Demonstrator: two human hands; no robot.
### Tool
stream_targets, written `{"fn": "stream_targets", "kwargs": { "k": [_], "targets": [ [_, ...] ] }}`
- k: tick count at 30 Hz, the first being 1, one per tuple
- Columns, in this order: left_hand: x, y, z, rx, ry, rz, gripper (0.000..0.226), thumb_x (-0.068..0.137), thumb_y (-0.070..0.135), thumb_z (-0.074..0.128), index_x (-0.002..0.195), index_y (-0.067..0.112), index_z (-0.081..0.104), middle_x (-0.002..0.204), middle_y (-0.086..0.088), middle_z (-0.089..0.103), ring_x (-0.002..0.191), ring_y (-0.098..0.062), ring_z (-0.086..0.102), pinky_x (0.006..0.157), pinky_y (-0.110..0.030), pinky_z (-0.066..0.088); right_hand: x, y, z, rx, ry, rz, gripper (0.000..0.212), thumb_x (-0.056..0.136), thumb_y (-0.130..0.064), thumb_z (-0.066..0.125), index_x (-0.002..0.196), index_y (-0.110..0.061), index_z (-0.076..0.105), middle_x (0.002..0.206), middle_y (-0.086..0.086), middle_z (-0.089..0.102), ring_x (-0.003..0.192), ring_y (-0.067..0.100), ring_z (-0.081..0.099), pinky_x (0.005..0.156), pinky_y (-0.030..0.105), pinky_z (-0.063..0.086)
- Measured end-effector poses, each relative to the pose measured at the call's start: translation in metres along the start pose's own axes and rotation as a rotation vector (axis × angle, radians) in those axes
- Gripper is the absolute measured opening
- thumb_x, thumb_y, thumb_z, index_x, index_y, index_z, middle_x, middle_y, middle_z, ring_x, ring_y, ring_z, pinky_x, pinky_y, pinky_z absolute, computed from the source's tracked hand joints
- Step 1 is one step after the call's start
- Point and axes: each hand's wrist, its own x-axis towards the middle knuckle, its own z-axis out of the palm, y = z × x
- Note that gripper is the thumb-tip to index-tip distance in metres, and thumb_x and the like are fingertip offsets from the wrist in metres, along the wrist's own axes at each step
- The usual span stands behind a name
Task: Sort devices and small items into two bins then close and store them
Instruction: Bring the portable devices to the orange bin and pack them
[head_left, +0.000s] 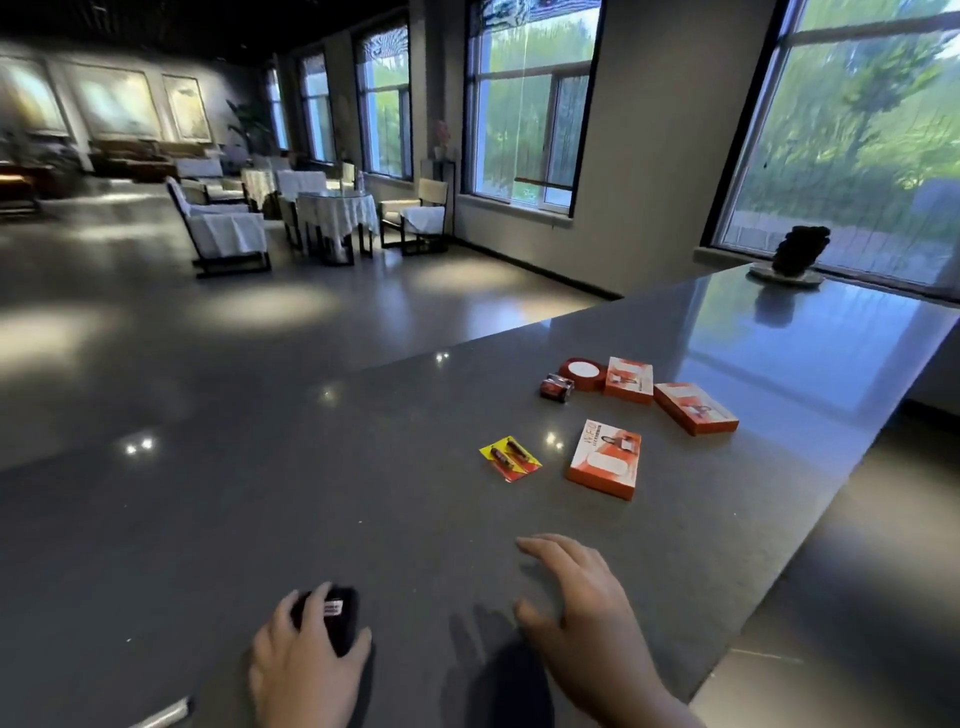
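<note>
Head view: orange boxes (605, 460) beyond hands.

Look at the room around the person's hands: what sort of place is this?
Probably a lounge or café-style hall, not a home: cloth-covered tables with chairs, large paintings on the far wall, tall windows, and a long polished counter.

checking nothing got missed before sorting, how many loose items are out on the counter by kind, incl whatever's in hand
Orange boxes: 3
Yellow battery pack: 1
Round red case with white top: 1
Small dark red item beside it: 1
Black item held in the left hand: 1
Total: 7
</note>
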Motion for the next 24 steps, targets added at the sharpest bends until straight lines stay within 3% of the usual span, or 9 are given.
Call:
{"fn": "stream_targets", "kwargs": {
  "k": [2,6,9,14,20,24],
  "targets": [
    [-0.002,-0.006,0.001,0.031,0.025,-0.023,0.069,0.07,0.046,0.075,0.132,0.031,0.049,0.138,-0.003,0.043,0.121,-0.03,0.038,0.101,-0.041,0.032,0.011,-0.001,0.011,0.023,-0.062,-0.052,0.053,0.085,-0.034,0.065,0.133,-0.039,0.045,0.131,-0.025,0.042,0.124,-0.006,0.033,0.108,0.02,0.03],
    [-0.002,-0.01,0.003,-0.039,0.078,-0.061,0.064,0.071,0.043,0.075,0.13,0.033,0.05,0.132,0.0,0.045,0.118,-0.027,0.039,0.099,-0.038,0.032,0.04,-0.009,0.035,0.048,-0.16,-0.161,0.05,0.084,-0.028,0.065,0.132,-0.032,0.05,0.132,-0.019,0.046,0.126,0.002,0.038,0.1,0.007,0.022],
    [-0.008,-0.008,-0.006,-0.08,0.167,-0.102,0.062,0.073,0.04,0.075,0.129,0.035,0.05,0.126,0.004,0.045,0.115,-0.023,0.037,0.096,-0.038,0.031,0.063,-0.018,0.049,0.087,-0.286,-0.259,0.048,0.084,-0.033,0.063,0.13,-0.031,0.05,0.129,-0.02,0.046,0.125,0.004,0.039,0.1,0.011,0.027],
    [-0.035,-0.017,-0.048,-0.15,0.462,-0.144,0.06,0.069,0.033,0.08,0.124,0.033,0.056,0.118,0.008,0.047,0.109,-0.017,0.038,0.099,-0.04,0.034,0.087,-0.053,0.068,0.167,-0.423,-0.488,0.043,0.083,-0.033,0.066,0.124,-0.035,0.053,0.121,-0.023,0.049,0.117,0.004,0.045,0.1,0.024,0.039],
    [-0.118,-0.053,-0.123,-0.031,0.801,-0.329,0.059,0.066,0.027,0.084,0.121,0.028,0.061,0.116,0.012,0.049,0.104,-0.016,0.044,0.095,-0.038,0.04,0.044,-0.13,0.109,0.297,-0.646,-0.805,0.044,0.081,-0.027,0.07,0.123,-0.035,0.056,0.118,-0.024,0.05,0.116,0.005,0.045,0.098,0.025,0.04],
    [-0.208,-0.093,-0.172,0.029,0.973,-0.538,0.057,0.068,0.029,0.081,0.121,0.028,0.062,0.117,0.009,0.052,0.105,-0.011,0.041,0.096,-0.04,0.041,-0.023,-0.19,0.134,0.364,-0.771,-1.019,0.045,0.082,-0.025,0.069,0.124,-0.033,0.056,0.124,-0.022,0.05,0.126,0.005,0.042,0.101,0.016,0.029]
  ]
}}
